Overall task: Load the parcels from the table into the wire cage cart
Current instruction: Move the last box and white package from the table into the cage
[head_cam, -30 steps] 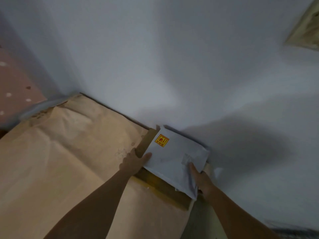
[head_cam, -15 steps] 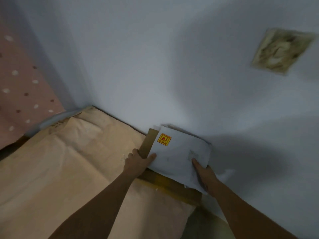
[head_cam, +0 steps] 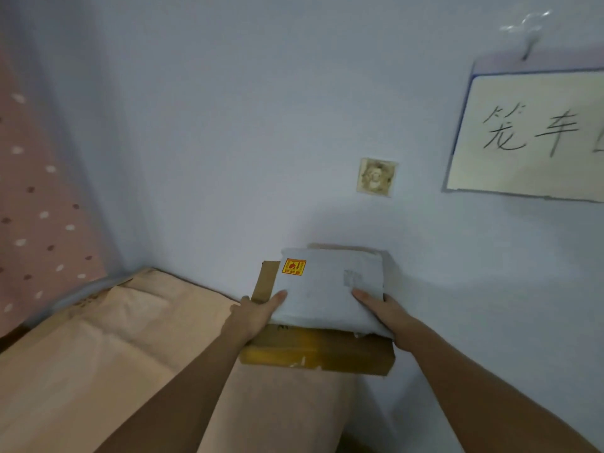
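- Left hand [head_cam: 258, 313]: thumb laid on top of the grey mailer parcel [head_cam: 330, 289] at its left edge, fingers hidden beneath; the grip pinches the stack from the side.
- Right hand [head_cam: 382, 310]: thumb on top of the mailer's right edge, remaining fingers out of sight beneath; a matching pinching grip.
- Grey mailer parcel: lies flat on the cardboard box [head_cam: 317, 353], bearing an orange sticker [head_cam: 293, 267]; both are carried together just beside the wall [head_cam: 261, 125], past the edge of the paper-covered surface [head_cam: 98, 354].
- Wire cage cart: not in view; a handwritten sign [head_cam: 536, 132] hangs on the wall to the right.
- Risk: the smooth mailer probably slides off the box if the stack tilts, since only the thumbs restrain it.
- Risk: the stack's far edge may catch the wall during the turn.
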Demonstrator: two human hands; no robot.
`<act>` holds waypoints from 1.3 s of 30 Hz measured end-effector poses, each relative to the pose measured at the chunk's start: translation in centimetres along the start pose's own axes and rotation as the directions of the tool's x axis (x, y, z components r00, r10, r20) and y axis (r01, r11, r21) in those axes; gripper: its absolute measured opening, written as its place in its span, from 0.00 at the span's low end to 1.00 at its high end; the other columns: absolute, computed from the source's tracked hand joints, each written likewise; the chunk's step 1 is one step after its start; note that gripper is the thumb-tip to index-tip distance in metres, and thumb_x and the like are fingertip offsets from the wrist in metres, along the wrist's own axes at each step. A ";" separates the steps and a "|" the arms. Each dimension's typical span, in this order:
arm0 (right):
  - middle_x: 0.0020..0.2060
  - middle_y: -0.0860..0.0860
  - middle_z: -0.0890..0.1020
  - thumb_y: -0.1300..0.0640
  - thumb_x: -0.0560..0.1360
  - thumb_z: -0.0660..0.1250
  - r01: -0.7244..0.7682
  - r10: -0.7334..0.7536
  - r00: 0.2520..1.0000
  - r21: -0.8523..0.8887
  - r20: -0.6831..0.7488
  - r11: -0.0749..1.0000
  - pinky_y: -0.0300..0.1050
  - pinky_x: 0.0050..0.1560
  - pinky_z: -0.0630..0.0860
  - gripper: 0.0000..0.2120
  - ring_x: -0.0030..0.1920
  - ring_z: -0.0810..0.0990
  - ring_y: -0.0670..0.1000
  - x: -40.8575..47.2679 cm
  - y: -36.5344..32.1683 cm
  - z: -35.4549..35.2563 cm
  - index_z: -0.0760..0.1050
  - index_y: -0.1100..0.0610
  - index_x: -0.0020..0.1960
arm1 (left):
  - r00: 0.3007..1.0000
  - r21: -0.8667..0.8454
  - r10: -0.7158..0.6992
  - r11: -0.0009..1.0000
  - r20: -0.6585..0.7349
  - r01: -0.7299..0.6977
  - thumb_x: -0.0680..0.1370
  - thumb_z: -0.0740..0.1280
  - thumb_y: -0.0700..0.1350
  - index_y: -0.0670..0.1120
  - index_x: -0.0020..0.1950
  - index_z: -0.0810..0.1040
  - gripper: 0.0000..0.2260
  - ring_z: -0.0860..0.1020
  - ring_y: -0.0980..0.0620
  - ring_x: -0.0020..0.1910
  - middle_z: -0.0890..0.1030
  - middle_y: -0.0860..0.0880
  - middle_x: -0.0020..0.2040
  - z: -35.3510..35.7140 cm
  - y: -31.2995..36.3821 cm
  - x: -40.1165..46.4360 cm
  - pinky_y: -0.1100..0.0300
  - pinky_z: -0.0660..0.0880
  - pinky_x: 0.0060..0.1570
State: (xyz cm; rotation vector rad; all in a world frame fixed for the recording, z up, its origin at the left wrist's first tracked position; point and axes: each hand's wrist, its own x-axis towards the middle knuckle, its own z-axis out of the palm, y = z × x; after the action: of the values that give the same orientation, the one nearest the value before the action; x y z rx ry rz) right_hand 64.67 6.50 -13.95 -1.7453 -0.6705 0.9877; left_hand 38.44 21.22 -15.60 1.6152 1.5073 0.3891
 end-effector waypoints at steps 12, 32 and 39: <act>0.50 0.51 0.86 0.33 0.58 0.78 0.038 -0.008 0.966 0.110 -0.258 0.993 0.46 0.39 0.84 0.29 0.43 0.89 0.52 -23.2 4.3 -11.6 0.73 0.46 0.51 | 0.938 -0.037 0.204 0.979 0.280 -0.202 0.67 0.67 0.78 0.44 0.81 0.57 0.54 0.67 0.39 0.72 0.60 0.42 0.75 6.0 4.5 -18.1 0.41 0.69 0.70; 0.50 0.45 0.82 0.29 0.58 0.76 0.054 0.108 0.711 0.207 -0.695 0.977 0.40 0.34 0.81 0.41 0.49 0.84 0.50 -65.2 22.7 -36.9 0.67 0.48 0.63 | 0.615 -0.111 0.399 0.885 0.679 -0.452 0.71 0.68 0.74 0.44 0.83 0.53 0.53 0.66 0.38 0.75 0.60 0.42 0.77 31.7 9.3 -57.3 0.39 0.66 0.73; 0.63 0.54 0.82 0.27 0.55 0.79 -0.005 0.167 0.610 0.207 -0.775 0.978 0.60 0.65 0.78 0.58 0.59 0.83 0.58 -74.6 28.9 -44.4 0.67 0.56 0.75 | 0.528 -0.134 0.423 0.857 0.737 -0.498 0.70 0.68 0.75 0.45 0.82 0.57 0.51 0.66 0.39 0.75 0.60 0.42 0.78 40.1 9.6 -67.4 0.37 0.66 0.73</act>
State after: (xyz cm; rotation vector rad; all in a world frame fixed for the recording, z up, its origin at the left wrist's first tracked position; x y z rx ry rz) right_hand 64.09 -84.88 -9.23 -1.8222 0.0955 0.2235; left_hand 59.15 -54.85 -9.66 1.9126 0.4424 -0.0989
